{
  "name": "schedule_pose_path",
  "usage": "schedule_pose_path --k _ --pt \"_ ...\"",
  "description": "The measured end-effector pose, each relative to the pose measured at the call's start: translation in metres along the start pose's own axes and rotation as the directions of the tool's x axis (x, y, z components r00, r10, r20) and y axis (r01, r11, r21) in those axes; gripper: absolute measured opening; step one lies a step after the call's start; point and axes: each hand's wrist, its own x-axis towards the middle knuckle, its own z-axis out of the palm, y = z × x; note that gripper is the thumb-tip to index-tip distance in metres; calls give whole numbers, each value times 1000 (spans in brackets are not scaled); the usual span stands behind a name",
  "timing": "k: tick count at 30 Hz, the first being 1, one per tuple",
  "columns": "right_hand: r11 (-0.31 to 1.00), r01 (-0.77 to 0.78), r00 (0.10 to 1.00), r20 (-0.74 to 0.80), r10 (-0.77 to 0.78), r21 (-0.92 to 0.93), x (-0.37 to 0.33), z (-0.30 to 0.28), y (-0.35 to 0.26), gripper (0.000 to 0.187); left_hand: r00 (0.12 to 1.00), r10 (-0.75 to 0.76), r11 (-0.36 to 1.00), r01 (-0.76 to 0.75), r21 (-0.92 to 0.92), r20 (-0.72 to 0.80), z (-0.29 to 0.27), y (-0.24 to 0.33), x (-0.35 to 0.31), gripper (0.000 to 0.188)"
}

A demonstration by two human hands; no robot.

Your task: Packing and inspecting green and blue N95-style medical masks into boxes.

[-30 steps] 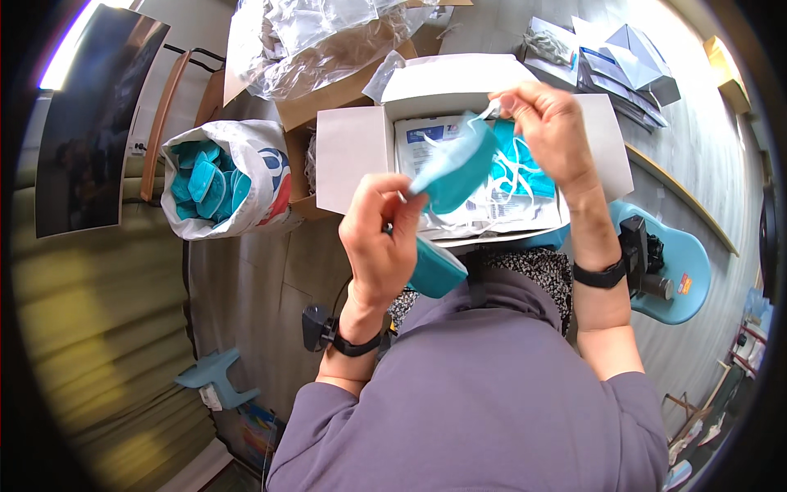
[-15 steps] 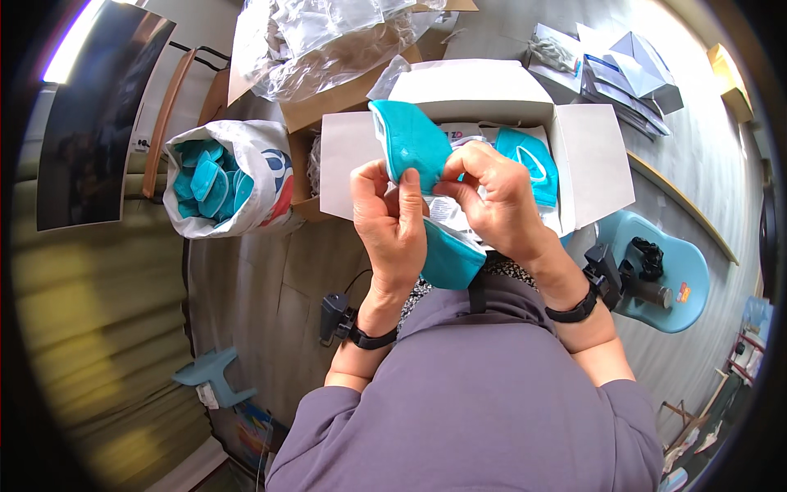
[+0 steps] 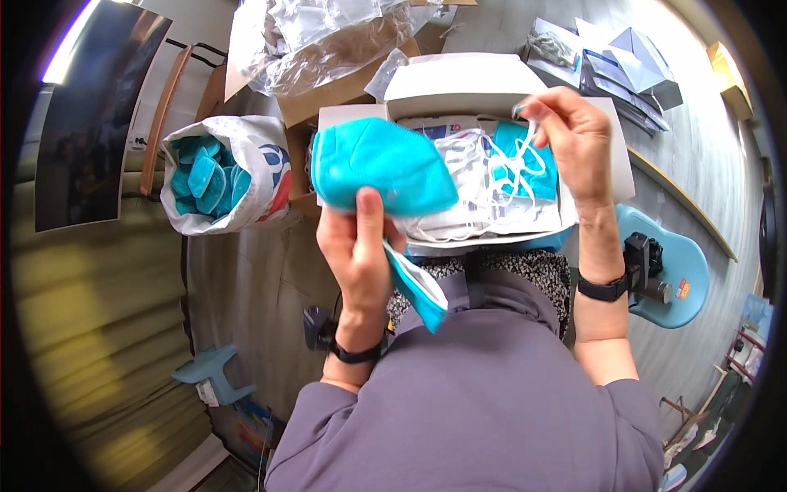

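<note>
A turquoise face mask (image 3: 381,168) is held up over the left part of an open white box, and my left hand (image 3: 357,250) is closed on its lower edge with the thumb in front. From the same hand a second turquoise mask (image 3: 420,291) hangs down, its white lining showing. My right hand (image 3: 578,139) is raised at the box's right side, pinching white elastic straps (image 3: 531,131). These run down to a tangle of white straps over another turquoise mask (image 3: 543,176) in the box. White packets (image 3: 455,221) and more straps lie inside the white box (image 3: 467,78).
To the left stands a white bag (image 3: 266,176) full of turquoise masks (image 3: 209,180). Behind are cardboard boxes with clear plastic bags (image 3: 328,49). A light-blue stool (image 3: 680,287) is at the right, near flat boxes and papers (image 3: 623,82). A dark panel (image 3: 98,115) stands far left.
My right hand has left the mask and moved up and right, now with white straps in its fingers. My left hand has moved slightly left, tilting the upper mask.
</note>
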Motion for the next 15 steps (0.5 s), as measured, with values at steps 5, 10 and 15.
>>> schedule_pose_path --k 5,10,15 --pt "845 -389 859 477 188 367 -24 38 -21 36 961 -213 867 268 -420 176 9 -15 21 24" --pt "866 -344 795 603 63 363 -40 50 -31 35 969 -165 903 224 -366 185 7 -37 18 17" --pt "907 -206 900 434 30 366 -43 60 -24 19 980 -152 918 189 -349 132 10 -32 19 16"
